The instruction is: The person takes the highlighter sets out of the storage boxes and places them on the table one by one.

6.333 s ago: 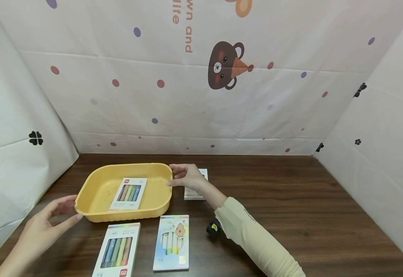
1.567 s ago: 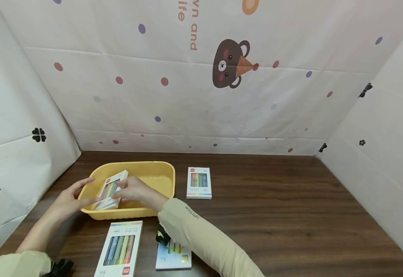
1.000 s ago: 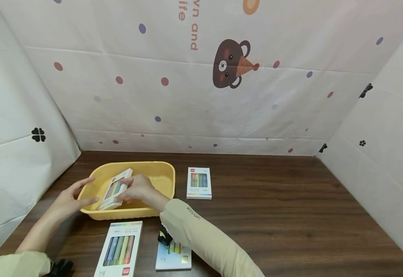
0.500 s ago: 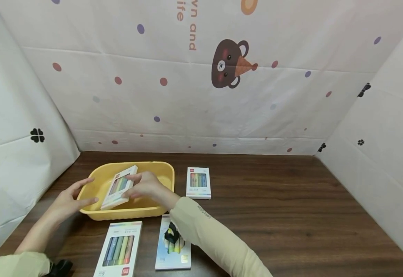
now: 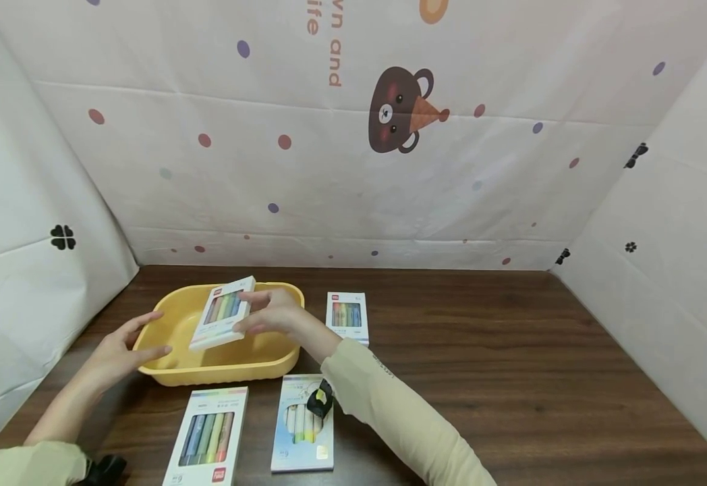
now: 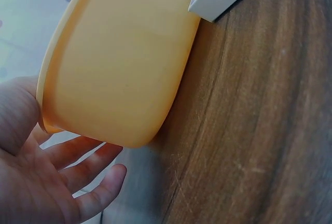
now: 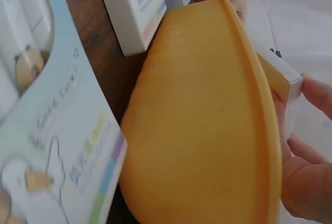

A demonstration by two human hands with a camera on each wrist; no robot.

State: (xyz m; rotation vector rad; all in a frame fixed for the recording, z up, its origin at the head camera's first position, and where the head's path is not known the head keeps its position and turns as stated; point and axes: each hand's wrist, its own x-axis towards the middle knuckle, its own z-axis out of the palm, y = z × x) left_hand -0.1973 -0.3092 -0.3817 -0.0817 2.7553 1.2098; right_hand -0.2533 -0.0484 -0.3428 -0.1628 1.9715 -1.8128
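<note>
My right hand [image 5: 274,312] pinches a white box of highlighters [image 5: 222,310] by its right edge, thumb in front and fingers behind. Colored pens show through the box's window, and it is tilted, raised above the floor of a yellow plastic tray [image 5: 177,337]. My left hand [image 5: 113,354] grips the tray's left end, with thumb and index finger over the rim; in the left wrist view the other fingers [image 6: 96,169] curl below the tray's corner. In the right wrist view the tray's wall hides part of the held box [image 7: 293,92].
A larger white box of highlighters [image 5: 208,435] lies in front of the tray, beside a light-blue pen box [image 5: 301,432] with a cartoon print. Another small white box [image 5: 347,317] lies right of the tray, behind my right forearm. Patterned cloth [image 5: 353,175] walls the brown table [image 5: 481,364].
My right hand has lifted the box of highlighters up and to the right from the tray's left part. Its sleeve has shifted right, uncovering more of the light-blue box. My left hand stays on the tray.
</note>
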